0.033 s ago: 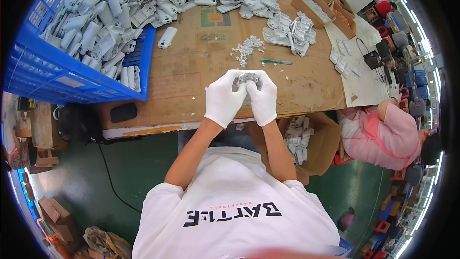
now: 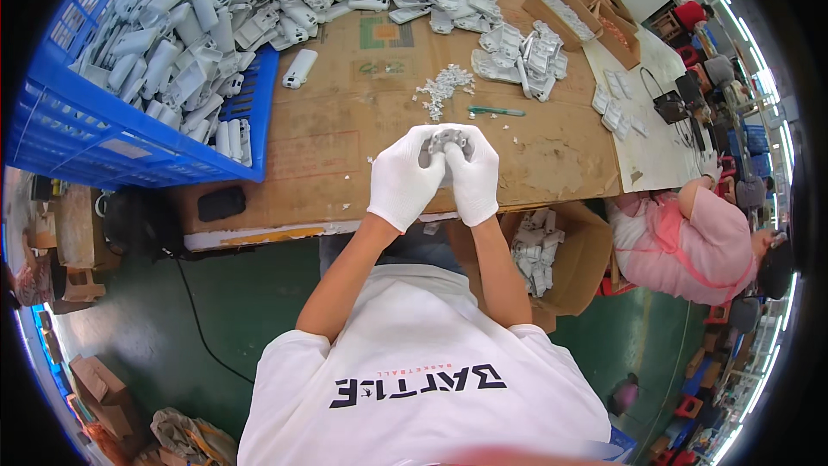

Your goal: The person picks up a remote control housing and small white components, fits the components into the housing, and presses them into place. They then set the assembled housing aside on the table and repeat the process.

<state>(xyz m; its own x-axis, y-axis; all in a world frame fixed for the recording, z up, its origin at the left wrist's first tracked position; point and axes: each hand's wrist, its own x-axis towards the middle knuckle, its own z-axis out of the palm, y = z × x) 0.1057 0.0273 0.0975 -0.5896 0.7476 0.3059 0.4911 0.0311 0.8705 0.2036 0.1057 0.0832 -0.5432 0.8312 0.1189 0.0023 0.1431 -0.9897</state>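
Note:
Both my hands, in white knit gloves, meet over the front part of the cardboard-covered table (image 2: 310,142). Between them is a small grey-white moulded plastic housing (image 2: 448,139), its uneven inner side facing up. My left hand (image 2: 402,178) is closed around its left side. On the other side my right hand (image 2: 473,176) grips it, the thumb pressed onto the part. The gloves hide most of the housing. Just beyond lie a heap of tiny white plastic bits (image 2: 447,86) and a green pen (image 2: 496,111). One white casing (image 2: 299,68) rests apart, farther left.
A blue crate (image 2: 129,147) heaped with white casings stands at the left. More casings (image 2: 536,56) are stacked at the far right. A black pouch (image 2: 222,203) lies near the front edge. Below the table, a cardboard box (image 2: 588,263) holds parts; a person in pink (image 2: 686,246) sits beyond.
The housing has tilted slightly in my hands, showing a little more of its inner side. The co-worker at the right has shifted a little.

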